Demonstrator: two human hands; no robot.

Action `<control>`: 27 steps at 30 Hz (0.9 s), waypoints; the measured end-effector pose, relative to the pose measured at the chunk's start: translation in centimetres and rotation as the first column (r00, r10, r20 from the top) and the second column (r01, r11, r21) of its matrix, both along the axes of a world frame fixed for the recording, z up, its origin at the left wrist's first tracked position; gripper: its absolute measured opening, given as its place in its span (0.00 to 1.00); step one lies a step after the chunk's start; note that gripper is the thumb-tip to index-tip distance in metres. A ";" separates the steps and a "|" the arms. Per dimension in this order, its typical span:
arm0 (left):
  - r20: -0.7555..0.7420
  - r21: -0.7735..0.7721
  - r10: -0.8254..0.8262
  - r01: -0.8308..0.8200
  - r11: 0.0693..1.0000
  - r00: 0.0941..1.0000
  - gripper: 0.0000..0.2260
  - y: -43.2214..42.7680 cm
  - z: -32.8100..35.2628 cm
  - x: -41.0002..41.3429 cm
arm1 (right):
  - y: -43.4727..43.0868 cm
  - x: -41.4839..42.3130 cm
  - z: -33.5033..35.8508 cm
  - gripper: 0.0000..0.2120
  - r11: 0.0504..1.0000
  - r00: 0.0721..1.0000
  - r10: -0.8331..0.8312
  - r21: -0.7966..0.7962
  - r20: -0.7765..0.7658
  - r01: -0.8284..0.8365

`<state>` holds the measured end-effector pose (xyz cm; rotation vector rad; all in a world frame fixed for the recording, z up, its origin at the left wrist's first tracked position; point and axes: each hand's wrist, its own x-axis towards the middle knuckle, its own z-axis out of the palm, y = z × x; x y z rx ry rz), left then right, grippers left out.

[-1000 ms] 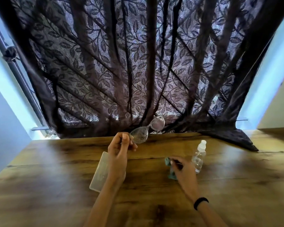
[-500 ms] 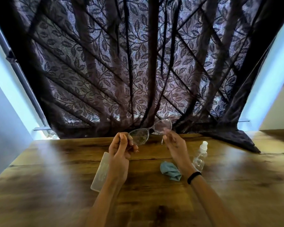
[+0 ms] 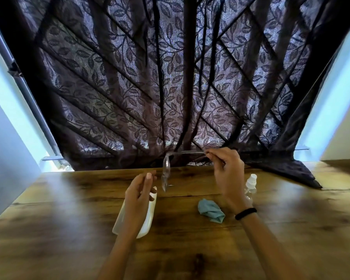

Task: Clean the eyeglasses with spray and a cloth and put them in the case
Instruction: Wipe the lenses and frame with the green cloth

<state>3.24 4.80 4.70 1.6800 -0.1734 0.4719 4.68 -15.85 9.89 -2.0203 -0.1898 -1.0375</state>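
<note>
Checking the clear-lensed wire eyeglasses [image 3: 166, 172], probably before casing.
The right hand [image 3: 228, 174] pinches one temple; the left hand [image 3: 138, 197], relaxed and empty, hovers over the pale oblong case [image 3: 150, 221]; folding probably comes next.

teal cloth [image 3: 211, 210] — leaf-patterned curtain [image 3: 170, 77]

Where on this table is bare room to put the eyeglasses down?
Free: the wood left of the glasses case, out to the table edge; the near strip before case and cloth; the stretch right of the spray bottle. Crowded: the middle, between case, cloth and bottle.
</note>
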 end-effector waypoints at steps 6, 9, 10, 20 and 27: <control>0.253 0.384 0.024 -0.123 0.915 0.967 0.12 -0.9 2.7 0.1 | 1.2 -0.4 0.3 0.08 0.954 0.998 -0.050 -0.295 0.035 0.059; 0.247 0.599 0.020 -0.169 0.783 0.969 0.12 -0.8 3.0 0.1 | 1.3 -0.8 0.3 0.07 0.932 0.998 -0.034 -0.359 0.054 0.051; 0.262 0.636 0.025 -0.192 0.748 0.965 0.10 -0.8 3.0 0.0 | 1.4 -1.0 0.4 0.07 0.924 0.997 -0.029 -0.379 0.069 0.053; 0.307 0.515 0.197 -0.336 0.788 0.931 0.03 -0.4 1.9 0.1 | 2.2 -2.0 0.9 0.15 0.967 0.964 0.137 -0.241 0.228 -0.080; 0.362 0.232 0.380 -0.477 0.848 0.851 0.05 0.6 1.3 -0.1 | 0.0 -2.3 -2.3 0.10 0.999 0.975 -0.019 0.033 0.223 0.012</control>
